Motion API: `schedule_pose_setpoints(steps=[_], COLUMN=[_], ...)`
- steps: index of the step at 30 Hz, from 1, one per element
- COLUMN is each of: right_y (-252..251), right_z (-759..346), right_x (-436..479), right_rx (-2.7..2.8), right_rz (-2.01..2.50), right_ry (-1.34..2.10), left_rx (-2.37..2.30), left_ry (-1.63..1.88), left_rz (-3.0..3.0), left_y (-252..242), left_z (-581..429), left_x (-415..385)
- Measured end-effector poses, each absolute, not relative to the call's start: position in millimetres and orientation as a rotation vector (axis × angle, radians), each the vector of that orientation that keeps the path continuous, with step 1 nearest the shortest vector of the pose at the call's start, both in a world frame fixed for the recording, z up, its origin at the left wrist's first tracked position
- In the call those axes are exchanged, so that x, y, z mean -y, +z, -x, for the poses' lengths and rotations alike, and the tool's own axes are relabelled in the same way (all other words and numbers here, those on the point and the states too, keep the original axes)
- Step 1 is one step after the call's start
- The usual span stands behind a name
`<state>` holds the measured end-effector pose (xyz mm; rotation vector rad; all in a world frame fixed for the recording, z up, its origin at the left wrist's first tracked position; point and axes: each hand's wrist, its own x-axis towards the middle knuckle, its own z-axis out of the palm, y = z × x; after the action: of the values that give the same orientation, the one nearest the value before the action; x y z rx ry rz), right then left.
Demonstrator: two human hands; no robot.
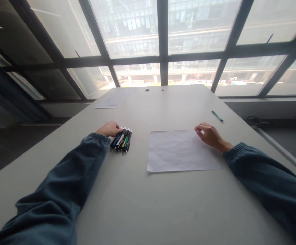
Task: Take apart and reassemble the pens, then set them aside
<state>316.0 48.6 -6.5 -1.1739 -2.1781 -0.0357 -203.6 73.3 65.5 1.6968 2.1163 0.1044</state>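
The left hand (109, 129) is located to the left of the paper sheet (178, 153), palm down, with fingers bent and in contact with the far ends of the pens (121, 140). Whether these fingers grip a pen or only rest against the group cannot be determined. The right hand (209, 136) is positioned at the far right corner of the paper sheet; its fingers are loosely curled, a gap shows between thumb and forefinger, and no object is visible in it. Contact between this hand and the paper sheet cannot be confirmed.

The pens lie side by side in a close row, left of the paper sheet and apart from it. Barrels are mostly black, with blue, white, yellow and green sections visible.

A single green pen (217, 116) lies beyond the paper sheet, to its right. Further papers (109, 101) lie beyond the paper sheet, to its left. All items rest on the white desk (137, 204). Framed windows (134, 27) stand beyond the paper sheet, past the far desk edge.
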Motion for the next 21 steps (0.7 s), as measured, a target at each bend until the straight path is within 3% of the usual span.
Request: schedule_pose_setpoints(steps=[7, 14, 21], right_y=[-8, -4, 4], right_z=[-317, -314, -298], right_x=[-50, -48, -34], right_rx=[2.167, 2.147, 2.176], right_rz=[1.174, 1.134, 0.94], right_ry=[-0.038, -0.034, 0.129], left_rx=[-2.158, -1.804, -1.23], left_ry=[0.175, 0.649, 0.99], left_rz=[-1.752, -1.835, -1.698], left_y=[92, 116, 80], left_z=[202, 150, 64], left_x=[-65, -36, -13])
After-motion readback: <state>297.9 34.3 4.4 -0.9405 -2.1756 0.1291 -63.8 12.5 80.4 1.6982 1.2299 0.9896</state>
